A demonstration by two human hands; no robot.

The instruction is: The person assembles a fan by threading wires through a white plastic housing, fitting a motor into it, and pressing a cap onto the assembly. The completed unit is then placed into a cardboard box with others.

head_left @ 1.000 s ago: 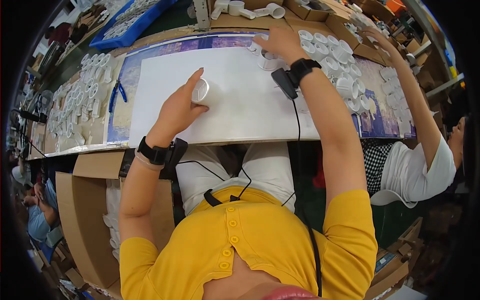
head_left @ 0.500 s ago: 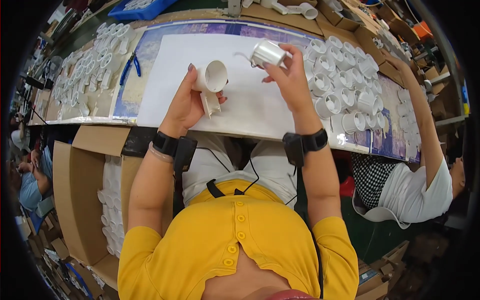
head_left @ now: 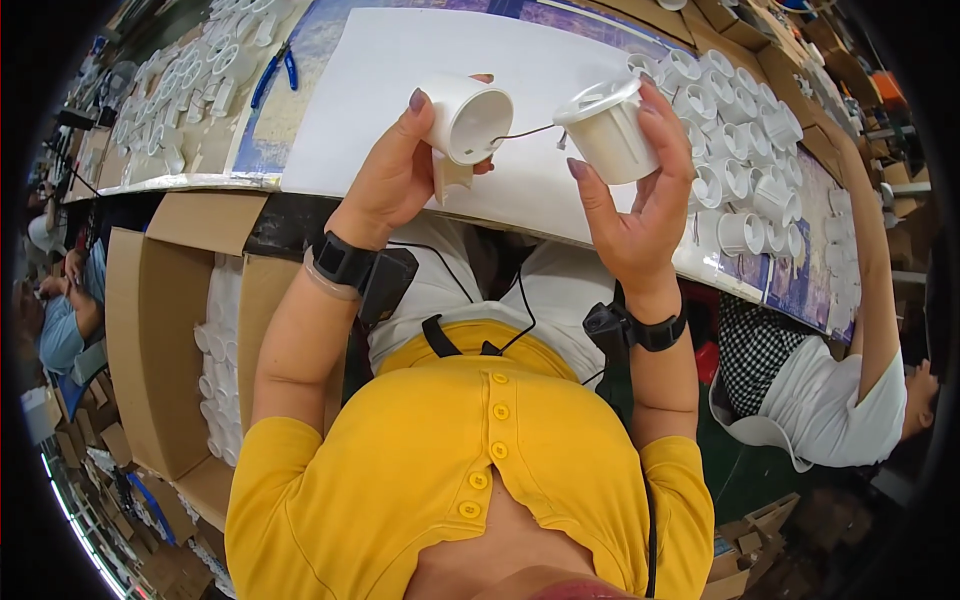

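My left hand is closed round a white cylindrical housing, its round mouth tilted toward the right. A flat white bracket hangs from the housing's underside. In my right hand is a white flanged cup with a ribbed side, tilted with its wide rim up and to the left. A thin dark wire stretches from the cup to the housing's mouth, where its end meets the opening. The two parts are apart, held above a white sheet on the bench.
Rows of white cups stand at the right; white ring-shaped parts with brackets lie at the far left. Blue-handled pliers rest nearby. An open carton of white cylinders stands at lower left. A co-worker's arm reaches in at right.
My right hand has moved right and nearer, turning the cup so its rim faces up-left. The housing has shifted right, and the wire now spans to its mouth.
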